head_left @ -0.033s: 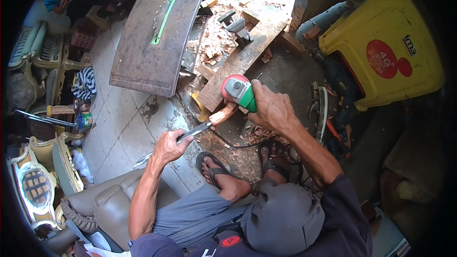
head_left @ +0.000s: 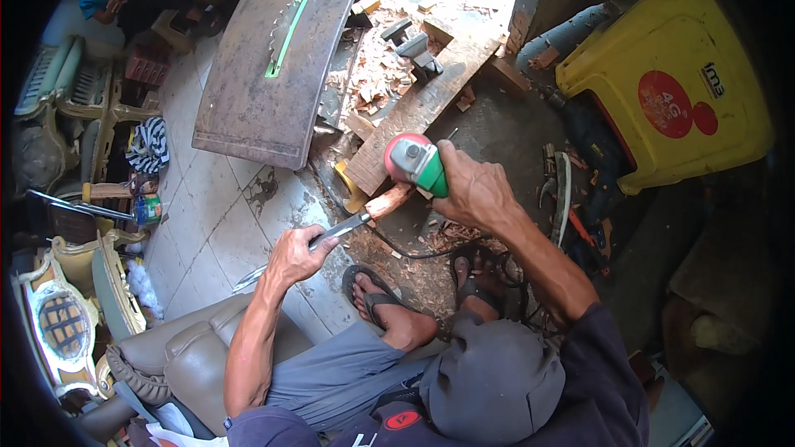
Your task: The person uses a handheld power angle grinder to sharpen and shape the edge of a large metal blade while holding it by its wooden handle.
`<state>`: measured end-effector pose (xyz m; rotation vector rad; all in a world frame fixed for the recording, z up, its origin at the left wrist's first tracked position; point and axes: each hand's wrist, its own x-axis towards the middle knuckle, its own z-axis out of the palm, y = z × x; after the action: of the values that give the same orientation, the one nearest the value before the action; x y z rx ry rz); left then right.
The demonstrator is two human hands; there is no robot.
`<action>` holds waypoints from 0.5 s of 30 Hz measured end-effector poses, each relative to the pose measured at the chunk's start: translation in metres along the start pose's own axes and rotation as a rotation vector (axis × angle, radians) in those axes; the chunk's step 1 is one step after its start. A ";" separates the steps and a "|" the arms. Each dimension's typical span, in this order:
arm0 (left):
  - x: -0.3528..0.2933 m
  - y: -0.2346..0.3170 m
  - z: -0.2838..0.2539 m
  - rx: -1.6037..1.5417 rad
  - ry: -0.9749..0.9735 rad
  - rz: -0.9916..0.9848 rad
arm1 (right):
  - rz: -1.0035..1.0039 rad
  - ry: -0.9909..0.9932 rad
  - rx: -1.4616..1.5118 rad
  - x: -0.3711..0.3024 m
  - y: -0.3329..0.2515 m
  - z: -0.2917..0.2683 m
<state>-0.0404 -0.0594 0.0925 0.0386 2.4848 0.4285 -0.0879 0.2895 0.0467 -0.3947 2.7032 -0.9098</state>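
My left hand (head_left: 300,253) is closed around a long, flat metal blade (head_left: 252,278), near the end that joins a bare reddish wooden handle (head_left: 386,202). The blade's tip points down and left, past my wrist. In my right hand (head_left: 480,186) is a green angle grinder (head_left: 430,175) with a grey metal head. Its round red disc (head_left: 400,150) is over the handle's far end, beside a board's edge; whether disc and wood touch I cannot tell. My fingers on the grinder's underside are hidden.
A wooden board (head_left: 389,146) and a metal clamp (head_left: 416,51) lie among wood shavings (head_left: 377,74). A table-saw top (head_left: 248,74) with a green slot stands left. On the right are a yellow plastic stool (head_left: 696,83) and a dark power tool (head_left: 592,136). A cable (head_left: 414,256) crosses the floor.
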 end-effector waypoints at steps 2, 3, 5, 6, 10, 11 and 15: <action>0.000 -0.003 0.002 -0.016 -0.011 -0.011 | -0.022 -0.046 0.004 0.000 -0.009 -0.006; 0.000 -0.007 0.003 -0.030 -0.015 -0.012 | -0.033 -0.069 0.006 0.000 -0.012 -0.008; 0.002 -0.013 0.007 -0.071 0.002 0.018 | 0.043 -0.010 0.015 0.002 -0.007 0.000; 0.002 -0.019 0.013 -0.100 0.020 0.048 | 0.080 0.020 0.019 0.002 -0.005 0.003; 0.005 -0.021 0.012 -0.160 -0.021 0.009 | 0.085 -0.029 0.086 -0.009 -0.005 -0.006; 0.006 -0.022 0.015 -0.164 -0.011 0.024 | 0.108 -0.016 0.084 -0.009 -0.004 -0.001; 0.006 -0.027 0.018 -0.188 0.006 0.042 | 0.079 -0.034 0.111 -0.013 -0.004 -0.006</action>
<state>-0.0333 -0.0786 0.0666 0.0135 2.4419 0.6785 -0.0775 0.2939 0.0557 -0.2755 2.6033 -1.0160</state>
